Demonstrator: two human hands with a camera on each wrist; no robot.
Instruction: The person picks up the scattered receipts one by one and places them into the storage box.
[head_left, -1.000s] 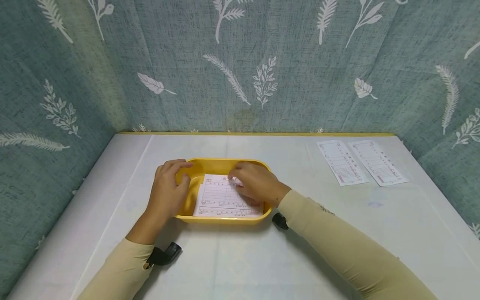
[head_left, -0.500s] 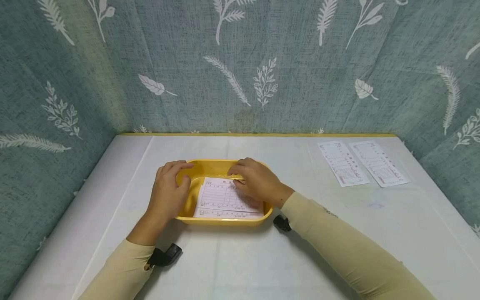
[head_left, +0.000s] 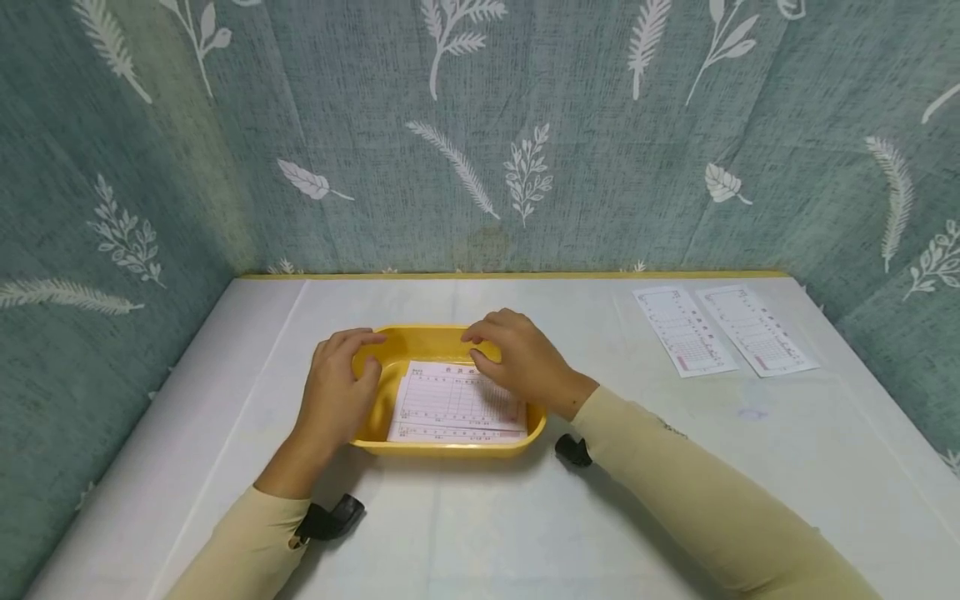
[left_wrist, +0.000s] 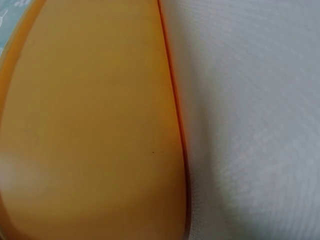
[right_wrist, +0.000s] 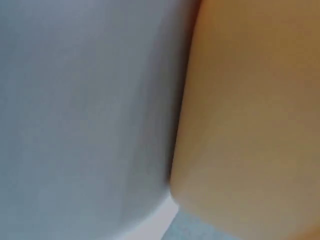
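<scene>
A yellow plastic tray (head_left: 442,450) stands on the table and holds printed paper slips (head_left: 442,400), stacked slightly askew. At the tray's left end is my left hand (head_left: 337,387), thumb and index finger spread apart over the rim. Above the right part of the slips hovers my right hand (head_left: 521,358), its fingers loosely bent, a gap between thumb and index finger and no slip seen in it. Both wrist views show only the tray wall (left_wrist: 100,125) close up; neither hand appears in them.
Two more printed slips (head_left: 684,331) lie side by side on the white-covered table (head_left: 480,533) at the back right. Leaf-patterned cloth (head_left: 480,167) rises behind the table and along both sides.
My right hand has drawn up and slightly to the right off the slips, its thumb now apart from its fingers. The left hand stays at the tray's left end. The head view has tilted slightly.
</scene>
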